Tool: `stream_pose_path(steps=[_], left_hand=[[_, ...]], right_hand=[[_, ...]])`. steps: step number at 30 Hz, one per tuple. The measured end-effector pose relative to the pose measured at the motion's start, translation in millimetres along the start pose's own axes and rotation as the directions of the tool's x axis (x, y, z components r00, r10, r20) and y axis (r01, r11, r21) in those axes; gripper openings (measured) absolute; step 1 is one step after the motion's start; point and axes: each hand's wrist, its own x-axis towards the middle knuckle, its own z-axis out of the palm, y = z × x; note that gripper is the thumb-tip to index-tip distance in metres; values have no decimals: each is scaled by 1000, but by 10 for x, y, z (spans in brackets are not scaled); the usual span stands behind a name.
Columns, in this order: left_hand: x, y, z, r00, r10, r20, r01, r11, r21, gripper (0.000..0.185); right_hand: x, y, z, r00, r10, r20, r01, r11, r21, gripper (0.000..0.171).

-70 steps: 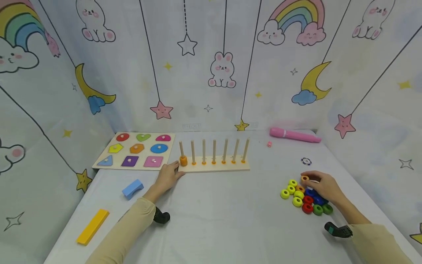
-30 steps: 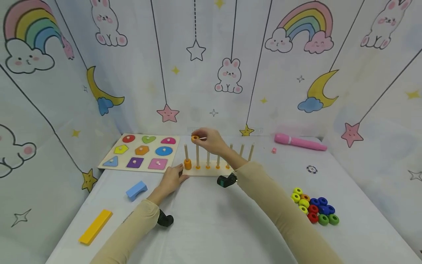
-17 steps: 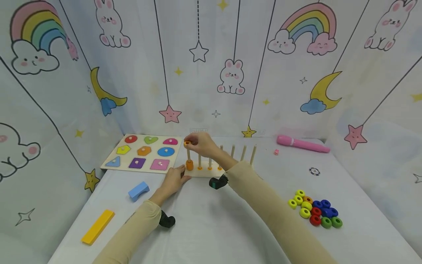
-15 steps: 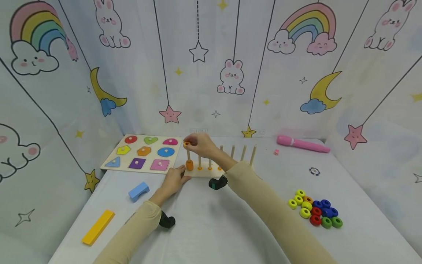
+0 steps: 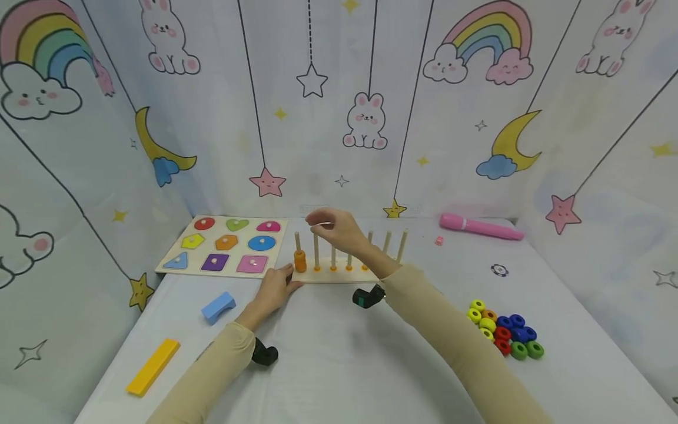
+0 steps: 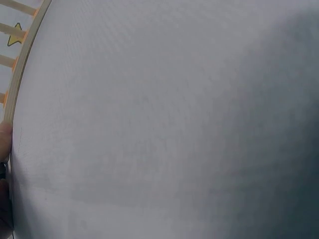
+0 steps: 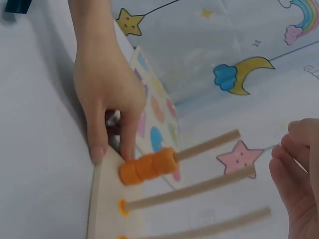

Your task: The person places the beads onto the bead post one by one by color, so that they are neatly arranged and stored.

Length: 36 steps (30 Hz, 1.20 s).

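A wooden peg stand with a row of upright pegs stands in the middle of the table. Three orange rings are stacked at the base of its leftmost peg. My left hand grips that end of the stand, thumb against the front edge and fingers around the end. Just right of the leftmost peg's top, my right hand hovers with loosely bent fingers and nothing between them. To the right lies a group of loose rings, among them yellow rings, blue rings, red, green and one orange.
Left of the stand lies a shape puzzle board. Nearer me are a blue arched block and a yellow bar. A pink pen-shaped thing, a small pink piece and a black-and-white disc sit at back right.
My right hand has brought an orange ring from the group to the leftmost peg and let it go. The ring has dropped onto the stack, and the hand has drawn slightly right. My left hand stays put.
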Motion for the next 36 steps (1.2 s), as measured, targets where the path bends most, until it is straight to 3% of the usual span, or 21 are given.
stream_pose_path(steps=[6, 9, 17, 23, 27, 36], left_hand=[[5, 4, -1, 1000, -14, 14, 14, 1000, 1, 55], [-3, -5, 16, 999, -23, 23, 23, 1000, 4, 55], [9, -13, 40, 998, -39, 41, 39, 999, 7, 55], [49, -27, 20, 998, -33, 45, 31, 999, 28, 57], [46, -26, 16, 999, -19, 39, 18, 999, 32, 56], [47, 5, 24, 999, -19, 40, 18, 1000, 25, 55]], right_hand=[[-358, -209, -413, 999, 52, -9, -51, 996, 67, 23], [-566, -154, -625, 996, 94, -4, -93, 992, 87, 24], [-1302, 186, -1212, 985, 155, -73, -154, 988, 17, 21], [-1905, 456, -1602, 954, 273, -125, -278, 960, -25, 23], [-2306, 527, -1780, 927, 344, -153, -357, 931, -74, 25], [-3046, 864, -2061, 897, 384, -219, -425, 885, -188, 21]])
